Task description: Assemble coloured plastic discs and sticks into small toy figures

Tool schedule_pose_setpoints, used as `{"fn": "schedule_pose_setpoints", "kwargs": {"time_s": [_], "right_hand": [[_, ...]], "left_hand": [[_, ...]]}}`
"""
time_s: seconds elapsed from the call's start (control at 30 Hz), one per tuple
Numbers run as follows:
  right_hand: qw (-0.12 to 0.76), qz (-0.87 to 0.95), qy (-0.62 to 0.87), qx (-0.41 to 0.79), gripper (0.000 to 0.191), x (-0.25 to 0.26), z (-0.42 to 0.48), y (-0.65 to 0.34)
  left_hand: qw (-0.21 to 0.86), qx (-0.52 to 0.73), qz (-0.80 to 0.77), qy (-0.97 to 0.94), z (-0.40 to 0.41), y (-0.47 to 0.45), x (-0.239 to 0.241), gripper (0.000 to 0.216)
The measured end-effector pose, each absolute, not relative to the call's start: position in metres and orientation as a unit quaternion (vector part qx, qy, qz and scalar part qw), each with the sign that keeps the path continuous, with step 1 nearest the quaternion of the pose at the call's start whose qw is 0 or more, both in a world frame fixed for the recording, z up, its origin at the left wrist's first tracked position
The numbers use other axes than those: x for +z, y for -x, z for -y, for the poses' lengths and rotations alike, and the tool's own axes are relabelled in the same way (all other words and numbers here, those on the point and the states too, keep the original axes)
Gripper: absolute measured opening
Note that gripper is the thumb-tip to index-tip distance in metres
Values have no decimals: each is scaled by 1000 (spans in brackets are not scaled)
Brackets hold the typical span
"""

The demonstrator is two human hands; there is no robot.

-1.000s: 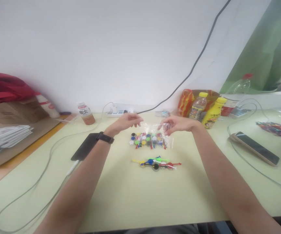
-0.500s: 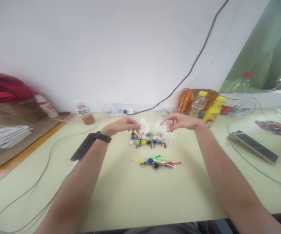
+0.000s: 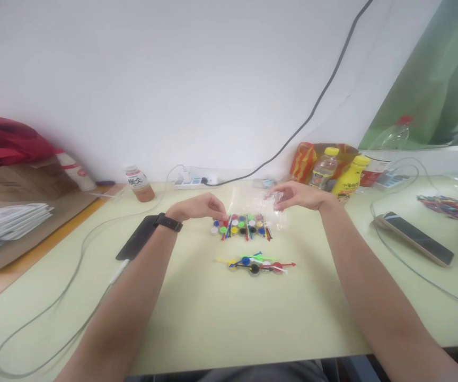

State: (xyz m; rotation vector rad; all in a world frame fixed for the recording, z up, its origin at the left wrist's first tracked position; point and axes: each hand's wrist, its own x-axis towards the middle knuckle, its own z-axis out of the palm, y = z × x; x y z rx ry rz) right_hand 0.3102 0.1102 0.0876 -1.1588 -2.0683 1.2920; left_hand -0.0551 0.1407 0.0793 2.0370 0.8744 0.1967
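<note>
My left hand [image 3: 204, 207] is closed, thumb and fingertips pinched at the left end of a cluster of small coloured discs [image 3: 241, 231]. What lies between those fingertips is too small to make out. My right hand [image 3: 297, 195] pinches a thin clear plastic bag [image 3: 274, 212], which spreads to the left behind the discs. Several coloured arrow-shaped pointers [image 3: 247, 229] lie among the discs. Nearer to me, a loose row of arrow spinners [image 3: 254, 269] in yellow, blue, green, black, white and red rests on the table.
A phone with a cable [image 3: 137, 239] lies under my left wrist, another phone [image 3: 417, 239] at right. Bottles [image 3: 348, 178] stand behind my right hand, and a drink bottle [image 3: 139, 183] at back left. More coloured pieces [image 3: 451, 207] lie far right.
My left fingertips have moved down slightly from the bag's left side to the discs. The bag now hangs from my right hand, a little farther back.
</note>
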Motion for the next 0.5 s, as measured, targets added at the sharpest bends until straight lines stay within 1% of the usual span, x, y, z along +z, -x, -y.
{"fn": "schedule_pose_setpoints", "kwargs": {"time_s": [0.1, 0.17, 0.23, 0.27, 0.3, 0.33, 0.4, 0.5], "right_hand": [[228, 744, 414, 472, 57, 87, -111, -310], [230, 748, 409, 470, 59, 88, -110, -309], [230, 752, 399, 471, 59, 91, -108, -304], [230, 754, 392, 475, 59, 92, -107, -301], [230, 754, 383, 482, 59, 93, -106, -298], [230, 752, 373, 492, 59, 94, -105, -294], [235, 744, 352, 517, 60, 94, -104, -285], [246, 727, 327, 551, 65, 93, -102, -274]], "left_hand": [[385, 91, -384, -835, -138, 54, 88, 38], [283, 163, -432, -840, -132, 50, 98, 43], [151, 279, -457, -831, -119, 41, 111, 47], [103, 320, -438, -834, -111, 35, 116, 51], [72, 335, -401, -850, -102, 28, 121, 58], [57, 324, -355, -875, -94, 20, 125, 70], [49, 259, -272, -925, -78, 5, 126, 96], [23, 196, -233, -952, -69, -11, 117, 121]]}}
